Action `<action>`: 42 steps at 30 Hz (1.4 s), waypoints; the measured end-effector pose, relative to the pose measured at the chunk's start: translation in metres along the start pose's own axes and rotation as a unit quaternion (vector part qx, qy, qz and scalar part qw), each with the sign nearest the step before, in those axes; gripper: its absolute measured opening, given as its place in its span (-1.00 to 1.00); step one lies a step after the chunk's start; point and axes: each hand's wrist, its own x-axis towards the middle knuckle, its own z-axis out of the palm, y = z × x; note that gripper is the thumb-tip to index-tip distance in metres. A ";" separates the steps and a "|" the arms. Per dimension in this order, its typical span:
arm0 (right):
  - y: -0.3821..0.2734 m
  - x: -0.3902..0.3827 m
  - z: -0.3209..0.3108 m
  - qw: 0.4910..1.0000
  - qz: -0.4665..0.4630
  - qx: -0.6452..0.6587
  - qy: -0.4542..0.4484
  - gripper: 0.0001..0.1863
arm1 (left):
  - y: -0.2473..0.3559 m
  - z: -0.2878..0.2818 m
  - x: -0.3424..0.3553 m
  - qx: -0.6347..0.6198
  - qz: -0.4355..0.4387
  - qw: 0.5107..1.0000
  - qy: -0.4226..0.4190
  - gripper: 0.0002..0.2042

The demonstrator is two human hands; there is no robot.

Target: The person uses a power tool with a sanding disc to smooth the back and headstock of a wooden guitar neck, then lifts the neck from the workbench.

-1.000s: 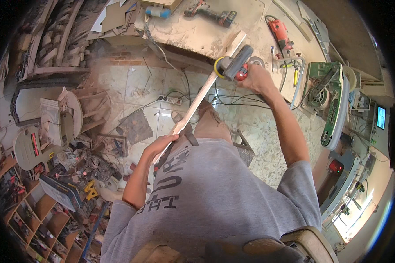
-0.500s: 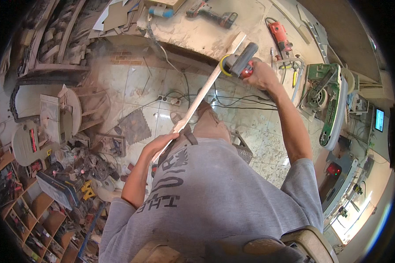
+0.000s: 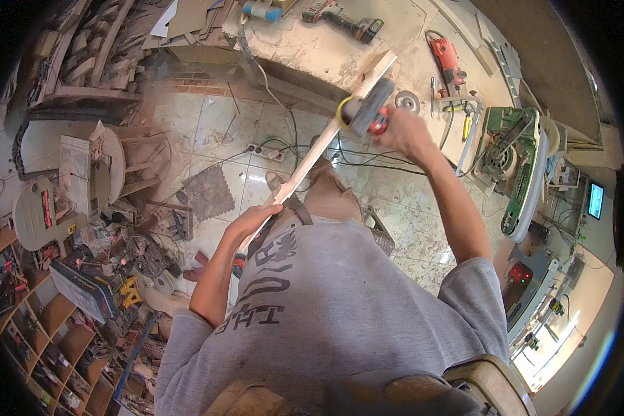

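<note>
The person is gripping a long pale wooden strip (image 3: 312, 156) with the left hand (image 3: 253, 220) just left of the frame's centre, fingers wrapping around its lower end, the left forearm bending up from the lower left. The strip is running diagonally from that hand up toward the upper right, its far end resting on the dusty workbench (image 3: 312, 48) at the top of the frame. The right arm is stretching out nearly straight toward the upper right, and the right hand (image 3: 402, 132) is closing around the handle of a grey power tool with a yellow and red trim (image 3: 364, 111), which is sitting against the strip near its upper end. A cordless drill (image 3: 343, 17) is lying on the bench above, and a red grinder (image 3: 447, 59) is lying further right.
</note>
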 end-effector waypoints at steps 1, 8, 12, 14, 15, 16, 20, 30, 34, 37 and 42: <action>0.011 0.007 -0.007 1.000 0.005 0.010 0.026 -0.41 | -0.001 0.001 -0.002 0.006 0.011 1.000 0.009 -0.16; 0.007 -0.002 0.014 0.994 0.022 0.039 0.098 -0.41 | 0.001 0.015 -0.012 0.056 0.049 0.990 0.118 -0.04; -0.040 -0.041 0.042 0.998 -0.060 -0.009 0.021 -0.34 | 0.012 0.012 -0.024 0.119 0.056 0.977 0.165 -0.11; -0.056 -0.050 0.052 0.997 -0.076 -0.027 -0.021 -0.33 | 0.015 0.014 -0.030 0.114 0.073 0.976 0.170 -0.15; -0.059 -0.051 0.053 0.995 -0.090 -0.028 -0.044 -0.33 | 0.017 0.015 -0.031 0.126 0.066 0.973 0.182 -0.17; -0.058 -0.050 0.053 0.995 -0.089 -0.025 -0.022 -0.33 | 0.018 0.016 -0.031 0.134 0.066 0.969 0.195 -0.19; -0.023 -0.023 0.028 0.999 -0.021 -0.020 0.030 -0.42 | 0.017 0.018 -0.034 0.141 0.074 0.961 0.225 -0.33; 0.035 0.032 -0.015 0.991 0.096 -0.005 0.090 -0.43 | 0.022 0.020 -0.031 0.137 0.094 0.958 0.232 -0.33; 0.006 0.012 0.005 0.997 0.033 0.018 0.072 -0.41 | 0.020 0.017 -0.029 0.133 0.074 0.962 0.227 -0.23; -0.035 -0.023 0.035 0.996 -0.075 0.012 0.036 -0.39 | 0.016 0.017 -0.025 0.123 0.062 0.966 0.219 -0.16; -0.068 -0.039 0.054 0.993 -0.101 -0.056 -0.009 -0.38 | 0.007 0.018 -0.015 0.140 0.083 0.957 0.239 -0.21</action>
